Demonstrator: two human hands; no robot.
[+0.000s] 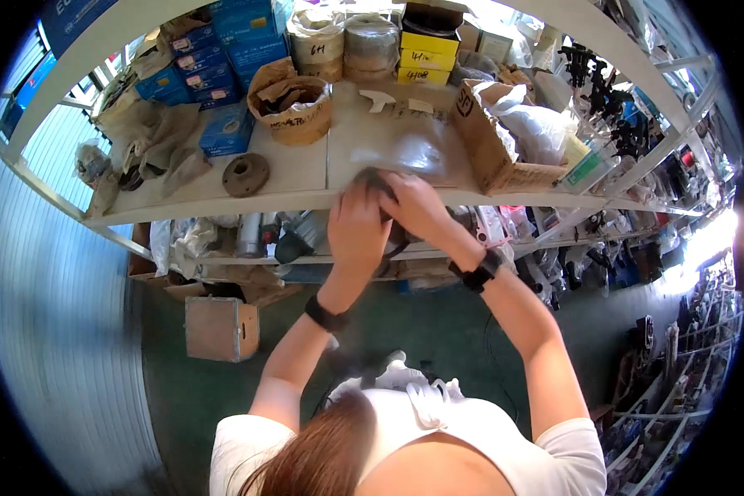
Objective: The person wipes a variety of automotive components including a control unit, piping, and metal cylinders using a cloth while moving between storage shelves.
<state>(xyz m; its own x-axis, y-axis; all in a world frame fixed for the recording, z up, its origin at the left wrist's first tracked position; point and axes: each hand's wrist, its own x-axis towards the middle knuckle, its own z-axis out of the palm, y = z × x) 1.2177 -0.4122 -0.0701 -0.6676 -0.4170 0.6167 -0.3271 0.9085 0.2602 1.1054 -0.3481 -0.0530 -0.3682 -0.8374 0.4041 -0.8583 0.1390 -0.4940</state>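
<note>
Both my hands meet at the front edge of the shelf board. Between them is a dark brown part, mostly covered by my fingers, so its kind cannot be made out. My left hand is closed on its left side, back of the hand up. From the right, my right hand is bent over its top, fingers curled against it. Just beyond my hands, a clear plastic bag lies on the board. A rusty round flange with a centre hole sits to the left.
An open carton holding plastic bags stands at the right. Toward the back left are a paper-wrapped tub and blue boxes. Metal parts crowd the lower shelf. A wooden box stands on the floor.
</note>
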